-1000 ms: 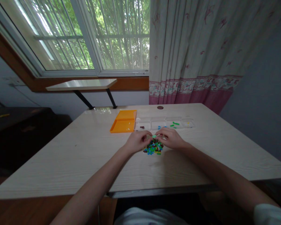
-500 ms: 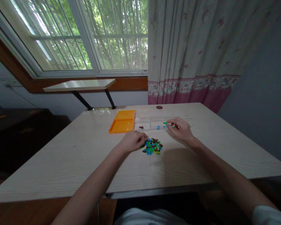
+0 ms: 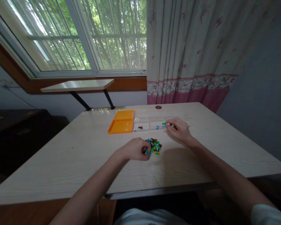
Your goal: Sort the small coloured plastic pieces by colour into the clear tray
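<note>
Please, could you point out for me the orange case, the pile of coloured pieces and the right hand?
Orange case (image 3: 118,127), head view: floor of its near half.
Pile of coloured pieces (image 3: 156,145), head view: its visible middle.
Right hand (image 3: 180,129), head view: behind the fingers.

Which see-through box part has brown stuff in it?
The clear compartment right beside the orange case: dark brown stuff lies in it. Its neighbour toward the right hand has blue bits; that hand partly hides the others.

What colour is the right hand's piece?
The piece is green, seen best in the head view.
</note>
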`<act>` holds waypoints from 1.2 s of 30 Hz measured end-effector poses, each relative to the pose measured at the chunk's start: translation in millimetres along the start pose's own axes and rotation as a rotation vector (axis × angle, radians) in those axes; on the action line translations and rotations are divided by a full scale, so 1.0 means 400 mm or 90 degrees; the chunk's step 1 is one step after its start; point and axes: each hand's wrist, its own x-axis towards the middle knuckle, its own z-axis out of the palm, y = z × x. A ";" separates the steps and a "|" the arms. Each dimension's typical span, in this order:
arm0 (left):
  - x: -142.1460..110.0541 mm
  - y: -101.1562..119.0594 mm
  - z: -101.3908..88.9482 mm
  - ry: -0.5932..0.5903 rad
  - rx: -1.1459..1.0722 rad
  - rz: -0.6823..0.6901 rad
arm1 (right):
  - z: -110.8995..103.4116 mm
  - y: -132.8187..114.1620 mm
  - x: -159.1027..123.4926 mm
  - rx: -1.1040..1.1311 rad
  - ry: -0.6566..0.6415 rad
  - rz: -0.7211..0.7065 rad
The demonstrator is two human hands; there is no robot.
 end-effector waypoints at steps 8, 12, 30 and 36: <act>0.003 0.009 -0.002 -0.015 0.062 -0.016 | 0.001 0.001 -0.002 0.011 0.003 0.004; 0.004 0.006 -0.003 -0.009 0.081 -0.019 | 0.000 -0.002 -0.001 0.001 0.007 0.001; 0.003 0.000 -0.005 -0.011 0.106 -0.014 | -0.012 0.018 0.005 -0.056 -0.047 0.000; 0.004 0.000 -0.009 -0.043 0.130 -0.042 | -0.024 0.081 0.005 -0.200 -0.217 0.124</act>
